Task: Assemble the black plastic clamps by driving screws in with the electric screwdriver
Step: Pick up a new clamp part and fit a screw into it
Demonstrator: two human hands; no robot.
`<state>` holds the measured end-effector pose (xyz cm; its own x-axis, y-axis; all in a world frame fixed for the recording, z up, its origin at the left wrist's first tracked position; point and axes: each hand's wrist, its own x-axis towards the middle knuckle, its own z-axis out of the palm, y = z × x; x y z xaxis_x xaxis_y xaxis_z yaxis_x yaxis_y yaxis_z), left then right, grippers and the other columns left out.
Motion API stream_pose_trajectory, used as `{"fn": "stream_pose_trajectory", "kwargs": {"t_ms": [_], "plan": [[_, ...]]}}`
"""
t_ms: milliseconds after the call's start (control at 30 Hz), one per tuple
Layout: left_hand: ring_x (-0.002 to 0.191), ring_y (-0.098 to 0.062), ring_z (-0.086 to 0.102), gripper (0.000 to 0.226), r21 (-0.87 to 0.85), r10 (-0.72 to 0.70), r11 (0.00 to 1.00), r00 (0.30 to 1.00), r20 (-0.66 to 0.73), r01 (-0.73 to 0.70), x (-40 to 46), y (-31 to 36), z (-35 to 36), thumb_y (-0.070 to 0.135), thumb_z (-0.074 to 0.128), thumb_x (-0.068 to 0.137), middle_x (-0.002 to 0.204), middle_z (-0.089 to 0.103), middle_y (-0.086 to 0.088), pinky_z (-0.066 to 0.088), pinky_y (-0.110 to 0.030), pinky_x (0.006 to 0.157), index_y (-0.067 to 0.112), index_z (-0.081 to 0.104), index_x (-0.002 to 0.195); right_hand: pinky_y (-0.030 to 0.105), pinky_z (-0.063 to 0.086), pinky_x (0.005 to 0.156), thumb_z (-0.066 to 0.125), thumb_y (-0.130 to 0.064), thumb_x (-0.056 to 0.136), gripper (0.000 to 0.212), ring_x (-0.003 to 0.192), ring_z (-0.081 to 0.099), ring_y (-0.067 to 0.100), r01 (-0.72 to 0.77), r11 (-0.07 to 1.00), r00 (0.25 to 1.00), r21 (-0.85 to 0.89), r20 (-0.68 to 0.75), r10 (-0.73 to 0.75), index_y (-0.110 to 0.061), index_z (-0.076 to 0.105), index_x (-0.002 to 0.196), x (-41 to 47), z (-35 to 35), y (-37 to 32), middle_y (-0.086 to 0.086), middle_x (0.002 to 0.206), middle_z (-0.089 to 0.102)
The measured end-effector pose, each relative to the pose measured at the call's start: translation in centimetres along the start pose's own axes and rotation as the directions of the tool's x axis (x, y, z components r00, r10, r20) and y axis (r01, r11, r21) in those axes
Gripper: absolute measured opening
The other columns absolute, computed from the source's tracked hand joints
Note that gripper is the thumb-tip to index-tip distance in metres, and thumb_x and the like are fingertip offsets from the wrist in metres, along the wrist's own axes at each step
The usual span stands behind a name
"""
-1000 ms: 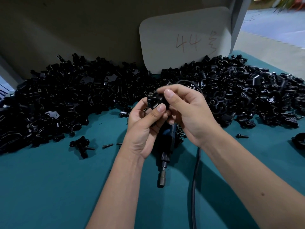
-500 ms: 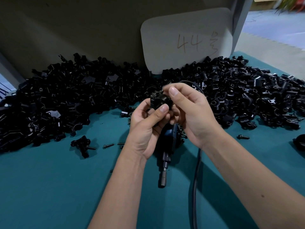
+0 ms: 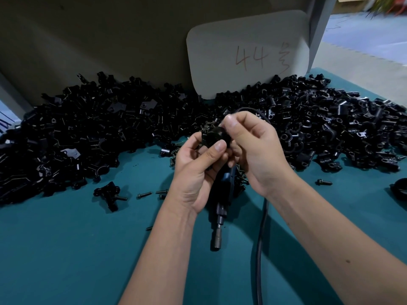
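Pinching black clamp [image 3: 214, 137] above desk [image 3: 66, 249] were both hands: left hand [image 3: 199, 170] clamped thumb on its near side, right hand [image 3: 253, 146] gripped far side with curled fingers. Electric screwdriver [image 3: 220, 216] lay beneath, tip toward viewer. Clamp pile [image 3: 99, 133] behind.

I read "44" handwritten in reddish strokes on the pale rounded card [image 3: 246, 56] leaning against the back wall. One handwritten character follows it; I cannot make it out.
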<state>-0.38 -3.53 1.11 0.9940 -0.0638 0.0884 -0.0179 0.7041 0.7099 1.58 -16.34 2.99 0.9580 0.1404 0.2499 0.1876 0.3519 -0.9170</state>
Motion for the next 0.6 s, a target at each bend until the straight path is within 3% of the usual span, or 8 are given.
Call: {"fn": "stream_pose_trajectory", "kwargs": {"t_ms": [100, 200, 333, 467, 600], "plan": [[0.063, -0.013, 0.066, 0.047, -0.037, -0.004, 0.999, 1.000, -0.022, 0.003, 0.12, -0.20, -0.19, -0.001, 0.078, 0.078, 0.077, 0.066, -0.008, 0.058, -0.024, 0.059, 0.000, 0.055, 0.118, 0.022, 0.046, 0.045, 0.069, -0.019, 0.096, 0.009, 0.054, 0.056, 0.013, -0.036, 0.999, 0.999, 0.021, 0.025, 0.035, -0.011, 0.073, 0.094, 0.03, -0.27, -0.17, 0.001, 0.075, 0.068], [0.066, -0.015, 0.063, 0.065, -0.025, -0.013, 1.000, 0.998, -0.057, 0.011, 0.18, -0.44, -0.08, -0.002, 0.076, 0.080, 0.091, 0.059, -0.016, 0.057, -0.027, 0.059, -0.005, 0.047, 0.138, 0.023, 0.043, 0.041, 0.074, -0.012, 0.093, 0.025, 0.049, 0.056, 0.012, -0.004, 1.000, 0.999, 0.021, -0.032, 0.005, -0.012, 0.054, 0.077, 0.03, -0.08, -0.07, 0.000, 0.076, 0.066], [0.062, -0.011, 0.065, 0.037, 0.005, 0.005, 1.000, 1.000, -0.016, -0.005, 0.18, -0.32, -0.25, 0.003, 0.082, 0.073, 0.080, 0.066, -0.009, 0.057, -0.025, 0.058, 0.005, 0.063, 0.104, 0.025, 0.046, 0.044, 0.072, -0.018, 0.095, 0.010, 0.053, 0.057, 0.016, -0.031, 0.999, 1.000, -0.017, 0.001, 0.031, -0.011, 0.067, 0.090, 0.10, -0.22, 0.18, 0.015, 0.083, 0.064], [0.063, -0.012, 0.065, 0.036, 0.020, 0.001, 1.000, 1.000, 0.002, -0.001, 0.20, -0.51, -0.28, -0.001, 0.078, 0.077, 0.084, 0.062, -0.013, 0.059, -0.029, 0.061, 0.004, 0.059, 0.108, 0.023, 0.043, 0.042, 0.076, -0.014, 0.093, 0.023, 0.048, 0.055, 0.011, -0.031, 0.999, 0.998, -0.040, -0.061, 0.028, -0.015, 0.059, 0.078, 0.36, -0.37, 0.46, -0.003, 0.066, 0.064], [0.067, -0.015, 0.069, 0.029, 0.068, 0.023, 0.997, 1.000, -0.019, -0.022, 0.24, -0.53, -0.23, 0.002, 0.082, 0.072, 0.079, 0.069, -0.009, 0.060, -0.029, 0.062, 0.014, 0.070, 0.096, 0.023, 0.048, 0.048, 0.080, -0.031, 0.086, 0.018, 0.056, 0.058, 0.010, -0.053, 0.998, 0.999, -0.022, -0.001, 0.053, -0.017, 0.069, 0.088, 0.44, -1.01, 0.61, -0.001, 0.076, 0.065]]}}
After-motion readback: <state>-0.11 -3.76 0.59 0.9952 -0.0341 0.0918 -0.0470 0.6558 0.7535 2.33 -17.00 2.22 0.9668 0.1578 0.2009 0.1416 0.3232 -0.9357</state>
